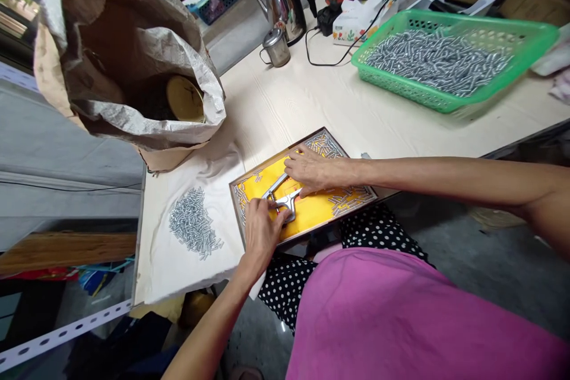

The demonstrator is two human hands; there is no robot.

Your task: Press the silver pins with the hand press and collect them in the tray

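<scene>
A shallow tray [314, 214] with a yellow lining lies at the table's near edge. In it rests a silver plier-like hand tool [290, 195] with two spread handles. My right hand [314, 167] lies over the handle ends, fingers partly curled around them. At the tool's other end, my left hand [260, 227] is closed, thumb and fingers pinched at its head; any small piece between them is hidden. Small silver metal pins [350, 199] lie along the tray's right side and in its corners.
Left of the tray, a pile of pins [193, 222] sits on white cloth [164, 273]. Behind stands a large open sack [178, 151]. A green basket [401, 86] of pins is at back right. A kettle [285, 6], metal cup [276, 48] and black cable [327, 64] are farther back.
</scene>
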